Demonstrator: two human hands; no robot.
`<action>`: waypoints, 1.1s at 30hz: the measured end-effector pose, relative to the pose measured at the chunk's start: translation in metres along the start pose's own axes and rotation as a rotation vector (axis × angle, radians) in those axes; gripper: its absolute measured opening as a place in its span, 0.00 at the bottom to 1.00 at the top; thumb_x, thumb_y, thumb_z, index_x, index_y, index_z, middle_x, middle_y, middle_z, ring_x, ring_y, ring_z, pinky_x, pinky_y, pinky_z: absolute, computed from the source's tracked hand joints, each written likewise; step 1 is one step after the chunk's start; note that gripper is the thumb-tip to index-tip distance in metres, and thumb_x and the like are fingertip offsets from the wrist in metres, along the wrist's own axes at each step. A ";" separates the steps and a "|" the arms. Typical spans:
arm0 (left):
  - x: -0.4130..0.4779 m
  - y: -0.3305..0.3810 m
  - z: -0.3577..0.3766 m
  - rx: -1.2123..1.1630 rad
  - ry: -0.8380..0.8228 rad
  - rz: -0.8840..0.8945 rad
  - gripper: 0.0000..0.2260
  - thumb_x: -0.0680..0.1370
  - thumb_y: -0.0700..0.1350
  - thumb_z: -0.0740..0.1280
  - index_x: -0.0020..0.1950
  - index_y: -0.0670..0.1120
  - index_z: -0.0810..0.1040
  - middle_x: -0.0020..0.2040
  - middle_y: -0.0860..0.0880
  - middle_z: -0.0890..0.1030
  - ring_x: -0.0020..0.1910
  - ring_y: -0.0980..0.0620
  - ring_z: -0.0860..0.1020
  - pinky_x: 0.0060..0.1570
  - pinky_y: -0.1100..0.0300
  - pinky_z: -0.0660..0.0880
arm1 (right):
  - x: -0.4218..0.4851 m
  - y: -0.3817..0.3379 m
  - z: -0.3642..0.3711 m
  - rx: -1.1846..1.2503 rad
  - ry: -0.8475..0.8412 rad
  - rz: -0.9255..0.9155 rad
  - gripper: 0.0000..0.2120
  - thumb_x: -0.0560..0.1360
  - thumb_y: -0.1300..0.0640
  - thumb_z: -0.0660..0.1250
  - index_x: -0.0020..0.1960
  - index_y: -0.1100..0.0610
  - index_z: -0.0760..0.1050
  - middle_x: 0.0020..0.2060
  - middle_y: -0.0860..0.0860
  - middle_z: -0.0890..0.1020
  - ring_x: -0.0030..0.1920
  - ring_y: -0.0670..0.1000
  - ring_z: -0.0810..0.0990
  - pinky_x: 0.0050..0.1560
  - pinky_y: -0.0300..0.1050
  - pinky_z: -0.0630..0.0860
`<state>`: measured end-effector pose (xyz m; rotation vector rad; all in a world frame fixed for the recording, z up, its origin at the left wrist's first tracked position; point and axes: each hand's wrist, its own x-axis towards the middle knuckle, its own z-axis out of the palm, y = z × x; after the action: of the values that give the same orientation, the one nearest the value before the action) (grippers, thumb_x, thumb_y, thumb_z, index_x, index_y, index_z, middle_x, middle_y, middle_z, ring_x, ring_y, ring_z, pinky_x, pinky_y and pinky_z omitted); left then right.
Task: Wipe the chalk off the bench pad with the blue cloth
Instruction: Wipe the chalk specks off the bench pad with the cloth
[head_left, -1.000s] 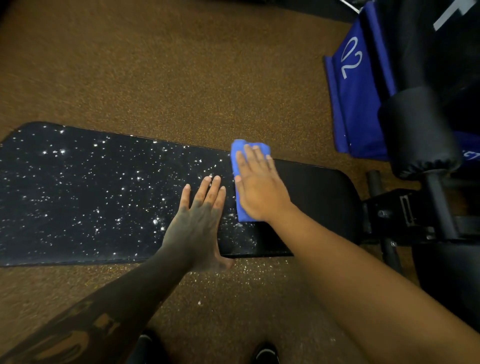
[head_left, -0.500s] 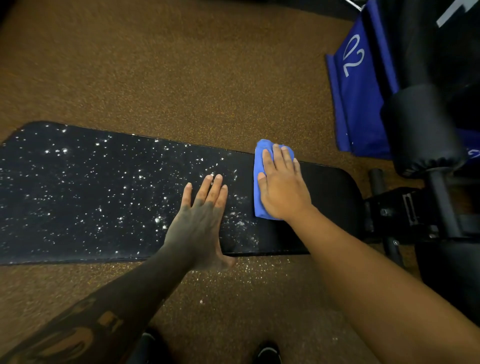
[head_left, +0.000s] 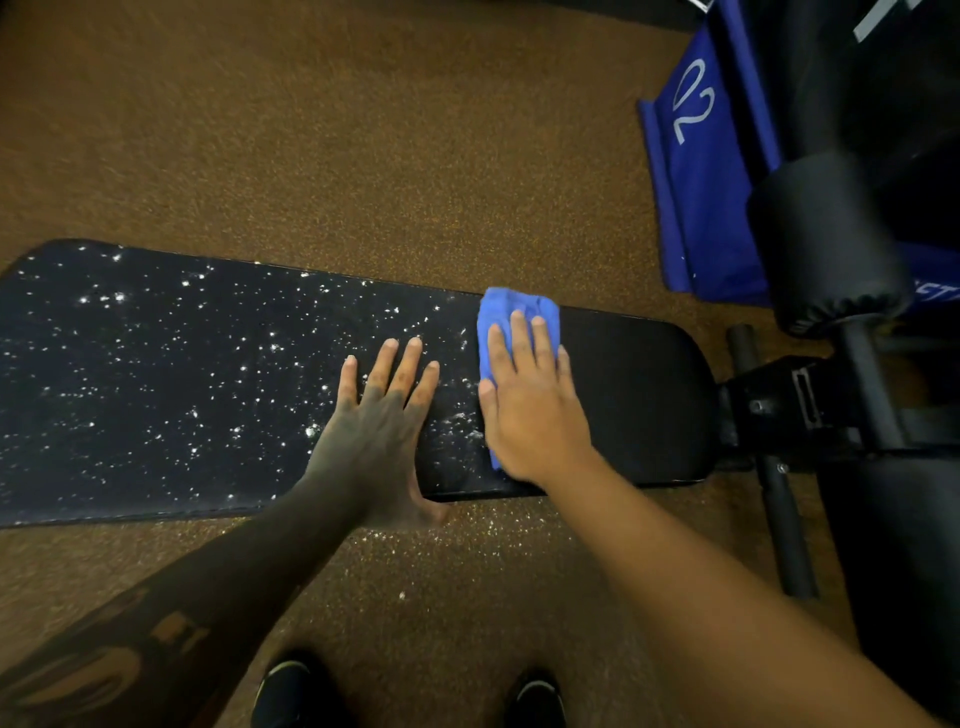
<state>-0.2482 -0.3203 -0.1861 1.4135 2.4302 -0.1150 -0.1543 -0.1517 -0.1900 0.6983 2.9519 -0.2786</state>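
Clearly "02" on blue panel (head_left: 696, 171)

We see a dim, warm-toned scene, with the brown floor (head_left: 363, 130) tinted orange. Our right hand (head_left: 532, 405) is lit brightly, while our left hand (head_left: 376, 421) and its forearm sit in deep shadow. White specks on the black bench pad (head_left: 156, 374) catch the light and glint. The wide lens bends the pad's edges, and the corners darken. The black roller (head_left: 826, 249) at the right looks soft and slightly smeared.
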 end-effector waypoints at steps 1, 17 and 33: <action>0.000 -0.001 0.000 0.003 0.001 0.012 0.66 0.57 0.82 0.57 0.78 0.44 0.31 0.79 0.42 0.29 0.78 0.41 0.31 0.77 0.35 0.40 | -0.013 0.000 0.002 0.002 -0.005 -0.035 0.28 0.83 0.48 0.48 0.80 0.55 0.48 0.80 0.56 0.48 0.79 0.57 0.42 0.76 0.60 0.48; -0.002 -0.026 0.002 0.054 0.004 0.079 0.67 0.55 0.82 0.58 0.79 0.46 0.34 0.80 0.42 0.33 0.79 0.40 0.34 0.77 0.35 0.40 | -0.067 -0.018 0.023 0.092 0.125 0.398 0.27 0.82 0.48 0.44 0.80 0.55 0.50 0.80 0.57 0.49 0.79 0.58 0.43 0.77 0.61 0.51; -0.009 -0.035 0.004 0.053 0.021 0.048 0.67 0.55 0.83 0.59 0.80 0.46 0.35 0.80 0.41 0.33 0.79 0.39 0.34 0.76 0.34 0.41 | -0.080 -0.045 0.036 0.016 0.066 0.111 0.27 0.83 0.48 0.43 0.80 0.54 0.49 0.80 0.56 0.50 0.79 0.57 0.44 0.77 0.61 0.51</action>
<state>-0.2728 -0.3466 -0.1901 1.5017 2.4255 -0.1553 -0.1012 -0.2335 -0.2075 0.8864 2.9623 -0.2758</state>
